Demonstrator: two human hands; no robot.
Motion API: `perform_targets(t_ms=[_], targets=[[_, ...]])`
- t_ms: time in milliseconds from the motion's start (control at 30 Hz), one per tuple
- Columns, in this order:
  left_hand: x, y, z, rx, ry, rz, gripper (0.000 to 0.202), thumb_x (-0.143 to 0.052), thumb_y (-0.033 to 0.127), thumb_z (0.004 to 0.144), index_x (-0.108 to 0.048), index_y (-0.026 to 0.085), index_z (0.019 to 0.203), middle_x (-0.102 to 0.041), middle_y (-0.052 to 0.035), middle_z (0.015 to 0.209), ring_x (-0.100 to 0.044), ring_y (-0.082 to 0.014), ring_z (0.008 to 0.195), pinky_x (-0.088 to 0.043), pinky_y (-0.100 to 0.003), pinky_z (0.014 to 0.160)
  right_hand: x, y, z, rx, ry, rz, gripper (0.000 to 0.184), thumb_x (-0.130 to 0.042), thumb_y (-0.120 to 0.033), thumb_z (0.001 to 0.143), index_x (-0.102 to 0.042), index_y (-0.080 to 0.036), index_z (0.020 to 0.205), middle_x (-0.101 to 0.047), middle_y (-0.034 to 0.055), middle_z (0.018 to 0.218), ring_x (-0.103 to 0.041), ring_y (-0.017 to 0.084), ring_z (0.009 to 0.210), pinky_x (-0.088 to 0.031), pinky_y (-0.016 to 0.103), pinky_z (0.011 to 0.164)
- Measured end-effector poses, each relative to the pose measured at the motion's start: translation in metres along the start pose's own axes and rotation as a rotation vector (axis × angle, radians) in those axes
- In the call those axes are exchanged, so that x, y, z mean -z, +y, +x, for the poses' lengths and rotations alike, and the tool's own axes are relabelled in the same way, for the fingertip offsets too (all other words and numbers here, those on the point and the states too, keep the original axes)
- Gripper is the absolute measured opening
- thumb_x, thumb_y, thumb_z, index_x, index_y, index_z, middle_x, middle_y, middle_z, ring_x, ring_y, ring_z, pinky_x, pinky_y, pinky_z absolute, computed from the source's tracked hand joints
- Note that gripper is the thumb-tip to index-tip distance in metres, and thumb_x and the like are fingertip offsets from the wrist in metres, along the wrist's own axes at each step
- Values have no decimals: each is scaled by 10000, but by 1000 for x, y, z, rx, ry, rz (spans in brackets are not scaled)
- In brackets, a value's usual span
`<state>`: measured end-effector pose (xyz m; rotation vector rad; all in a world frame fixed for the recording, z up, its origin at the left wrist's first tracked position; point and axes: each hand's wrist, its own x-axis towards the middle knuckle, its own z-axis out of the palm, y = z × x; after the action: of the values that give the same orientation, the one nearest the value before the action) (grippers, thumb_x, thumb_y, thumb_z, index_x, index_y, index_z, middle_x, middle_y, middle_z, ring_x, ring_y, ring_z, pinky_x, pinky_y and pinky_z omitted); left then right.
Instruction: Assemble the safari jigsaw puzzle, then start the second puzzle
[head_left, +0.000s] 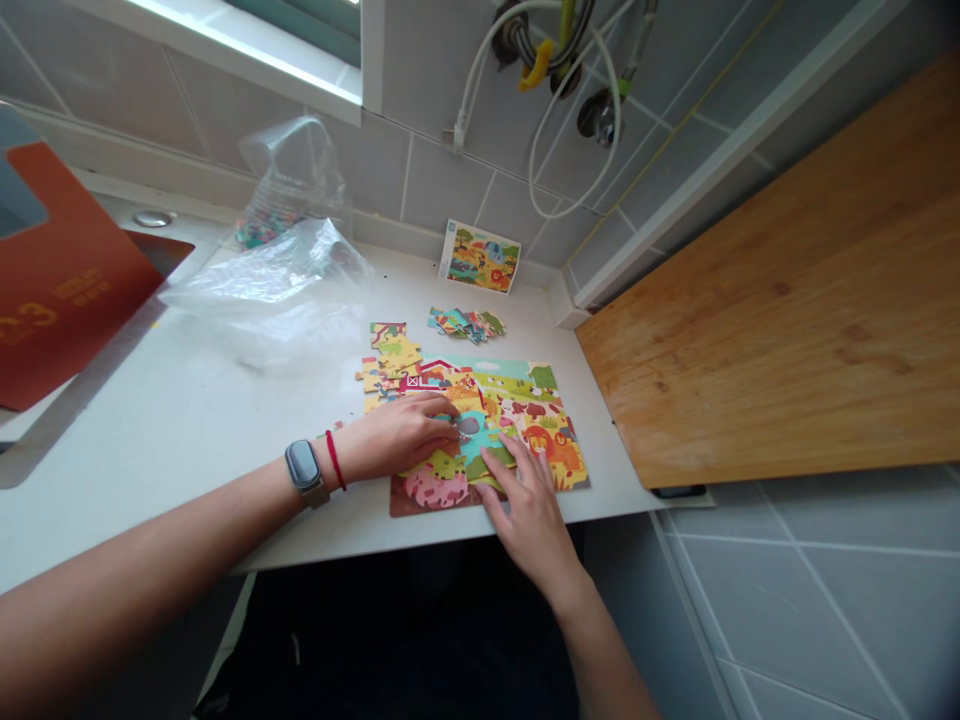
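Observation:
A colourful animal jigsaw puzzle point(525, 405) lies mostly assembled on the white counter point(187, 430). My left hand point(397, 435), with a watch and a red string at the wrist, rests on the puzzle's left part, fingers curled over a piece near the middle. My right hand point(529, 500) lies flat on the puzzle's lower middle, fingers stretched out and pressing on pieces. A joined cluster of yellow pieces point(390, 355) sits at the puzzle's upper left. A small heap of loose pieces point(465, 322) lies behind the puzzle.
A reference picture card point(480, 257) leans against the tiled wall. Clear plastic bags point(277, 260) lie at the back left, one with small pieces in it. An orange box lid point(60, 290) stands at far left. A wooden board point(795, 320) borders the counter on the right.

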<state>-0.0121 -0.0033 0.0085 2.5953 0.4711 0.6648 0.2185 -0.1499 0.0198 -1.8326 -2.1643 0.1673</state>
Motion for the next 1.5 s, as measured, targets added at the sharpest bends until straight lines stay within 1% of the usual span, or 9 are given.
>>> perform_targets(t_ms=[100,167,267,367,600,833,1000,1100,1500], targets=[[-3,-3,-1,3,-2,-19,290,-534,185,1040,-776,239,1191,-694,-110,1356,-639,-268,1298,-554,-449,1100,-6,1,-12,37,114,74,348,-624,-285,1005,-685,-265,1348,-585,124,1502,-501,357,1445,-387,660,1204],[-4,-5,-1,7,-18,-9,327,-515,162,1039,-765,253,1229,-684,-94,1398,-608,-277,1356,-541,-465,1125,-6,8,-18,39,245,138,290,-619,-230,998,-717,-262,1269,-636,115,1429,-523,332,1425,-413,624,1196],[-5,-6,-1,-2,-26,-16,366,-496,118,1021,-763,252,1234,-676,-86,1423,-575,-290,1401,-522,-497,1151,1,31,-22,-25,444,200,246,-608,-187,991,-738,-245,1191,-678,123,1313,-587,295,1342,-494,559,1139],[-7,-9,0,-5,-23,-33,379,-491,100,1009,-766,251,1222,-677,-73,1426,-577,-277,1402,-509,-490,1168,8,58,-23,-105,516,193,201,-615,-226,992,-753,-223,1139,-687,135,1259,-625,291,1275,-534,549,1094],[-12,-13,5,-9,-28,-53,399,-495,81,986,-772,254,1214,-661,-63,1452,-567,-274,1413,-491,-498,1187,8,99,-17,-161,476,151,235,-607,-313,997,-771,-216,1135,-677,149,1323,-567,323,1368,-508,582,1125],[-6,-9,8,0,-46,-40,390,-485,80,994,-768,243,1207,-656,-62,1457,-556,-266,1424,-487,-483,1199,13,128,7,-163,318,245,280,-635,-363,986,-769,-245,1202,-618,123,1439,-587,292,1359,-494,512,1168],[-6,-9,5,12,-87,-25,400,-487,59,975,-765,245,1193,-618,-33,1505,-518,-269,1457,-462,-484,1222,11,130,19,-163,231,289,313,-638,-371,988,-747,-269,1263,-602,99,1481,-586,282,1363,-487,509,1182],[-5,-9,3,26,-92,-32,399,-483,68,977,-766,255,1186,-611,-16,1512,-471,-276,1492,-462,-492,1222,10,127,19,-160,224,288,305,-615,-351,1002,-747,-271,1265,-621,97,1465,-574,281,1378,-482,513,1188],[2,-6,-4,29,-117,1,342,-500,134,1025,-756,288,1191,-599,23,1525,-483,-249,1480,-469,-447,1216,10,126,19,-179,214,286,309,-533,-313,1047,-737,-258,1273,-637,99,1466,-588,271,1383,-505,500,1170]])
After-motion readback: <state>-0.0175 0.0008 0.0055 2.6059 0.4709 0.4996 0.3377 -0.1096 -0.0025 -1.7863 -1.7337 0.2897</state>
